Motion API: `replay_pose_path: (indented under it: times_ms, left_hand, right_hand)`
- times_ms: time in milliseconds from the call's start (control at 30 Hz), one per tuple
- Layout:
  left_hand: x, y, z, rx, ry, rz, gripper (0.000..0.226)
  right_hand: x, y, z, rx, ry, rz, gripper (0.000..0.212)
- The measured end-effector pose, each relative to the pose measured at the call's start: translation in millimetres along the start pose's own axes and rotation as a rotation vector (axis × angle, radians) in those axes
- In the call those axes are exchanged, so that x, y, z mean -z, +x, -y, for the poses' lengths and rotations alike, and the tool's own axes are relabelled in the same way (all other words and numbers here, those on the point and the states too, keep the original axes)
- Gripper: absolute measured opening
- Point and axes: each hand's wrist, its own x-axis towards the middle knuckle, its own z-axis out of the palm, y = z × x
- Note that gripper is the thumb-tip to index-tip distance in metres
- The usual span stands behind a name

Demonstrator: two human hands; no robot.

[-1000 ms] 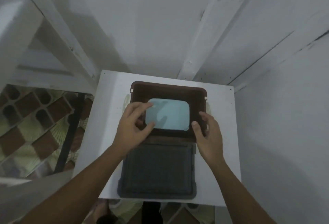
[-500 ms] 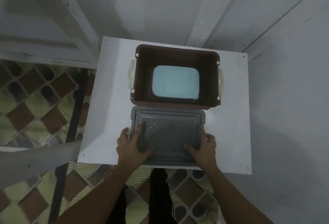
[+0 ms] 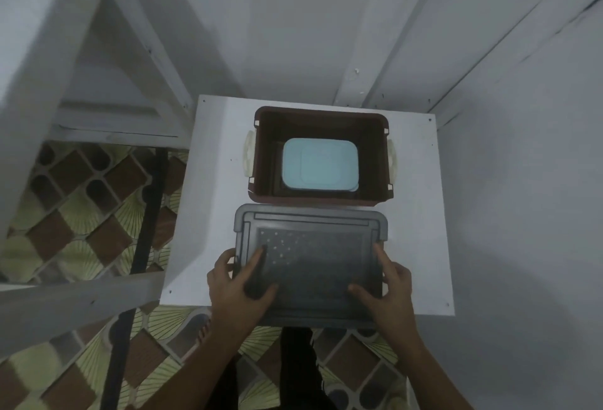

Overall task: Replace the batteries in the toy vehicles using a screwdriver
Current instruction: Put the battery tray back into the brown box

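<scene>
White counter (image 3: pixel 208 181) in a white-walled corner, over a tiled floor (image 3: pixel 81 214). From the head view, the left hand (image 3: pixel 235 285) and right hand (image 3: pixel 388 285) each grip a side of a grey lid (image 3: pixel 310 223), thumbs on top. The lid overhangs the near edge, so a loose grip could drop it. Just beyond it, an open brown bin (image 3: pixel 321 116) holds a blue box (image 3: pixel 319 163). No toys or screwdriver show.

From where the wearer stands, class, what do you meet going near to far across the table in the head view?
The left hand and right hand, level with each other → grey lid → brown bin with blue box inside → wall.
</scene>
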Motion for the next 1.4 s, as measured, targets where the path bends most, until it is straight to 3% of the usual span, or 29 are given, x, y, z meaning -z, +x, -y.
replay_pose_path:
  times_ms: [267,400,733,1233,1300,1400]
  left_hand:
    - [52,46,-67,-0.125,-0.070,-0.226,0.061]
    - [61,96,-95,-0.124,-0.086,-0.239,0.061]
    - [30,191,-103,-0.010,-0.013,-0.080,0.064]
    - [13,196,-90,0.050,0.025,-0.029,0.066]
    - [14,197,-90,0.063,0.009,-0.029,0.072]
    - [15,197,-93,0.138,-0.052,-0.085,0.098]
  right_hand:
    - [40,39,82,0.238,-0.056,-0.156,0.074]
    - [53,84,116,0.289,-0.064,-0.172,0.075]
    - [47,173,122,0.125,-0.150,-0.056,0.076]
    - [43,188,108,0.071,-0.247,0.019,0.075]
    - [43,188,108,0.071,-0.252,-0.002,0.075]
    - [42,185,104,0.050,-0.215,-0.080,0.078]
